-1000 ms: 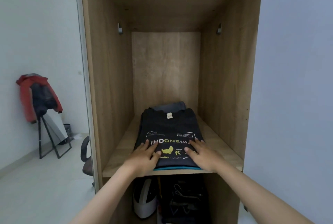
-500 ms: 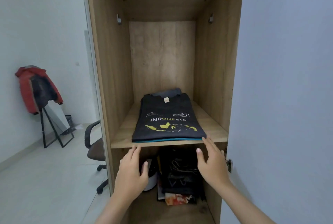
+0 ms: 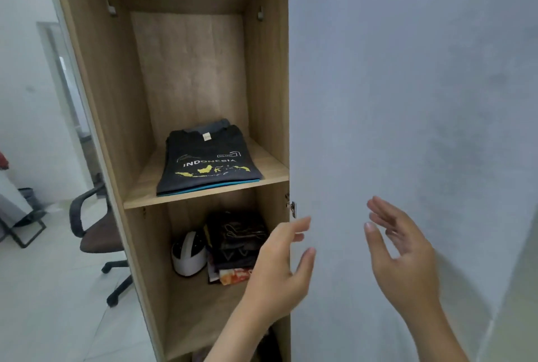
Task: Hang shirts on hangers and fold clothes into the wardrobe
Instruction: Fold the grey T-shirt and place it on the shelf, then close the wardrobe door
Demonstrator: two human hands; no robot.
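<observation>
Room: pale walls and a light tiled floor [image 3: 43,289] to the left of the wardrobe; a grey-white door panel [image 3: 407,99] fills the right half of the view.
Wardrobe: a tall, narrow wooden wardrobe [image 3: 96,99] stands open, with one shelf [image 3: 270,171] dividing an upper bay from a lower one.
Folded clothes: a stack of folded shirts [image 3: 208,162] lies on the shelf, the top one dark with "INDONESIA" and a yellow map print, a teal layer showing at the front edge.
Shelf margins: bare wood runs along both sides of the stack; its front sits just behind the shelf's front edge, and the bay above it is open up to the top.
Lower bay: a white helmet [image 3: 187,255] sits beside a dark pile of folded items [image 3: 237,242], with bare floorboard in front of them.
Door edge: a small metal fitting [image 3: 292,206] sits on the panel's left edge, just below shelf level.
Left hand: the left hand [image 3: 281,271] is raised before the panel's edge, fingers loosely spread, holding nothing.
Right hand: the right hand [image 3: 403,254] hovers in front of the panel, fingers extended and relaxed, holding nothing; whether it touches the panel is unclear.
Hands apart: a clear gap separates the two.
Left of wardrobe: a brown office chair [image 3: 96,238] stands close to the side wall, with open floor beyond.
</observation>
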